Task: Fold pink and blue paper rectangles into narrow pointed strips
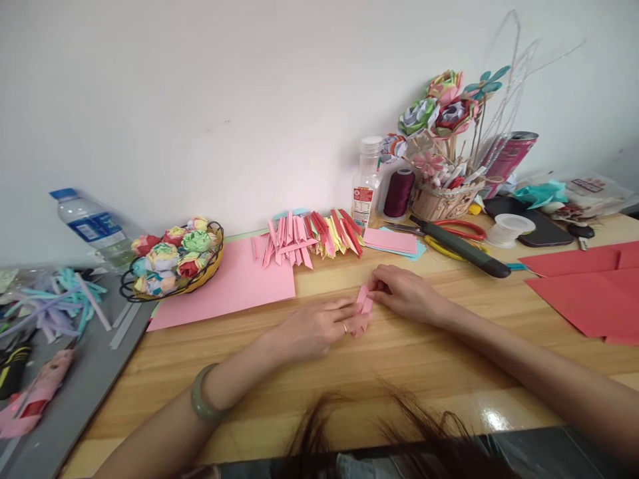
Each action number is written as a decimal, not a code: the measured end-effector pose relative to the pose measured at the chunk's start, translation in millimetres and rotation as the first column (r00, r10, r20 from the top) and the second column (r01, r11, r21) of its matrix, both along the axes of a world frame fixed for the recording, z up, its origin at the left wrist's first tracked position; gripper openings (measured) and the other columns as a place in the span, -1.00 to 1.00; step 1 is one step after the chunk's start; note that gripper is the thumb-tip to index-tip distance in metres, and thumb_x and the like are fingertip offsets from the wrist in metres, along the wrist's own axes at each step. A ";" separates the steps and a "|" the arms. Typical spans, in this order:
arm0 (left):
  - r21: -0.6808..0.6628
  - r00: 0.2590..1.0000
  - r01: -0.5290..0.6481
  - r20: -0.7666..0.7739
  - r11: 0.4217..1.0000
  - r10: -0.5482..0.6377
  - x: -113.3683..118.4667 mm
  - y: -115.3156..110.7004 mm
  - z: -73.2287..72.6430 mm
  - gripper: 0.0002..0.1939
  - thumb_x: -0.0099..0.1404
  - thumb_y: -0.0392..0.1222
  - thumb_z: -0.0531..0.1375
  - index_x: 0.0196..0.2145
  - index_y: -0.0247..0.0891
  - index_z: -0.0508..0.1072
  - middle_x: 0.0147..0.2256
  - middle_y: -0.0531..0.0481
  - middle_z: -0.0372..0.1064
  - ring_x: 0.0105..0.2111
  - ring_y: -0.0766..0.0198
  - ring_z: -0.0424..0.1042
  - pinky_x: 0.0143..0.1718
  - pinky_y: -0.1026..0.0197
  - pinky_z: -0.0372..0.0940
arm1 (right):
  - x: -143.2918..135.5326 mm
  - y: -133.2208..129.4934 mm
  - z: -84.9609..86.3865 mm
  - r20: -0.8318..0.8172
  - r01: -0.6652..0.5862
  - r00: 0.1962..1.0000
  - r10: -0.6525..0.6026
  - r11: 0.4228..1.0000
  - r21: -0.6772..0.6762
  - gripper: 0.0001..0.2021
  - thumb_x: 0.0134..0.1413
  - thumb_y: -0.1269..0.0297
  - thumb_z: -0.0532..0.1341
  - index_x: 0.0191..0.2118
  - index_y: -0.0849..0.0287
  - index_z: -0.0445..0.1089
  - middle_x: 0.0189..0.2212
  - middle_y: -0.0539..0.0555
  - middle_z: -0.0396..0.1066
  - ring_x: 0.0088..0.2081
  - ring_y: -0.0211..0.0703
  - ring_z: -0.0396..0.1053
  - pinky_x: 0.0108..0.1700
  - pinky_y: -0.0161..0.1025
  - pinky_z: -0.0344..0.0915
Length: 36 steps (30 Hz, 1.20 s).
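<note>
A small folded piece of pink paper (366, 303) lies on the wooden table between my two hands. My left hand (319, 327) rests palm down, its fingers stretched out flat onto the left side of the paper; its thumb is hard to make out. A ring is on one of its fingers and a green bangle circles the wrist. From the right, my right hand (399, 289) pinches the paper's upper edge between thumb and bent fingers. Behind the hands stands a row of folded paper strips (309, 236) in pink, red and yellow, beside a small stack of pink and blue paper (392, 241).
A basket of paper flowers (217, 256) sits on a pink sheet (249, 286) at left. Pipe cleaners (80, 299) and a glue gun (37, 392) lie on a grey mat. At right are a utility knife (464, 249), scissors, thread (399, 193), bottle (368, 183) and red sheets (589, 303).
</note>
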<state>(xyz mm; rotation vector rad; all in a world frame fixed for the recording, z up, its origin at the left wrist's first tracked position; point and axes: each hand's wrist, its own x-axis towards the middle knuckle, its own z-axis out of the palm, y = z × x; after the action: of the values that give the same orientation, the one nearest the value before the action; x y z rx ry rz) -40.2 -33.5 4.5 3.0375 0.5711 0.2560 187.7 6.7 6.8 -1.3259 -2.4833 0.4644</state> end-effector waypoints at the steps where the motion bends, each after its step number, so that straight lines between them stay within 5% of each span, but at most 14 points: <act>1: 0.018 1.000 -0.005 0.000 1.000 0.005 0.7 -0.7 -0.1 -0.52 0.23 -0.46 -0.03 0.12 -0.35 0.18 0.15 -0.18 0.11 0.22 0.16 -0.07 0.17 0.08 0.08 | 0.0 0.7 -0.1 -0.009 0.005 1.000 -0.005 1.000 -0.015 -0.91 0.06 0.31 0.10 -0.39 0.18 0.31 -0.44 0.06 0.34 -0.40 -0.19 0.26 -0.38 -0.29 0.14; 9: 0.101 1.000 -0.006 -0.003 0.995 0.007 3.3 -4.6 -2.5 -0.65 0.33 -0.34 -0.04 0.04 -0.38 0.30 0.07 -0.24 0.23 0.18 0.08 0.04 0.14 0.06 0.13 | 7.0 4.0 -2.4 -0.081 0.047 0.995 -0.053 0.996 -0.071 -0.91 0.06 0.33 0.09 -0.37 0.15 0.33 -0.43 0.02 0.37 -0.41 -0.22 0.28 -0.39 -0.30 0.15; 14: 0.117 1.000 -0.012 0.015 0.993 0.010 4.4 -3.3 -4.7 -0.66 0.32 -0.34 -0.01 0.03 -0.34 0.30 0.07 -0.21 0.22 0.19 0.11 0.01 0.14 0.06 0.14 | 6.3 -6.6 0.5 -0.256 -0.035 0.965 0.061 0.994 0.103 -0.84 0.15 0.25 0.05 -0.35 0.18 0.30 -0.40 0.08 0.32 -0.32 -0.17 0.26 -0.27 -0.24 0.20; 19: 0.167 1.000 -0.003 0.012 0.986 0.001 4.8 -3.5 -7.1 -0.67 0.33 -0.33 -0.02 0.04 -0.34 0.29 0.08 -0.21 0.21 0.19 0.13 0.03 0.13 0.08 0.14 | -11.3 -11.3 -2.9 -0.049 -0.014 0.999 0.024 0.981 0.192 -0.87 0.11 0.24 0.10 -0.37 0.19 0.25 -0.38 0.11 0.32 -0.31 -0.09 0.22 -0.26 -0.18 0.16; 26: 0.393 0.996 0.066 0.033 0.917 -0.085 6.8 -14.3 -3.1 -0.71 0.33 -0.41 -0.06 -0.09 -0.49 0.36 -0.10 -0.25 0.39 -0.06 0.14 0.37 -0.08 0.12 0.31 | -11.0 -0.4 -7.1 0.052 0.021 0.998 -0.033 0.977 0.213 -0.89 0.14 0.29 0.07 -0.37 0.19 0.25 -0.37 0.11 0.34 -0.30 -0.09 0.23 -0.24 -0.17 0.13; 32: 0.342 0.995 -0.028 0.100 0.939 -0.006 5.1 -11.4 -5.8 -0.72 0.32 -0.41 -0.10 -0.30 -0.38 0.41 -0.29 -0.16 0.45 -0.23 0.24 0.42 -0.25 0.19 0.33 | 1.9 -8.6 2.4 0.092 -0.364 0.931 0.353 0.883 0.298 -0.77 0.18 0.44 -0.06 -0.29 0.19 0.34 -0.30 0.13 0.37 -0.24 -0.12 0.22 -0.20 -0.19 0.13; 36: 0.223 0.979 -0.156 0.166 0.962 0.120 3.3 -6.5 -4.0 -0.76 0.28 -0.31 -0.04 -0.38 -0.34 0.40 -0.41 -0.09 0.39 -0.33 0.25 0.37 -0.27 0.20 0.31 | 6.6 -17.9 9.6 0.128 -0.460 0.887 0.443 0.833 0.307 -0.76 0.17 0.37 -0.02 -0.27 0.19 0.39 -0.34 0.15 0.38 -0.26 -0.11 0.23 -0.23 -0.18 0.14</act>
<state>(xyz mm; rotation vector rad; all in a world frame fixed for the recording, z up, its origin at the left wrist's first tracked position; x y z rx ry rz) -36.9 -40.0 0.6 3.1646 0.7955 0.5959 194.3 -11.2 16.4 -0.6225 -2.7618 0.0934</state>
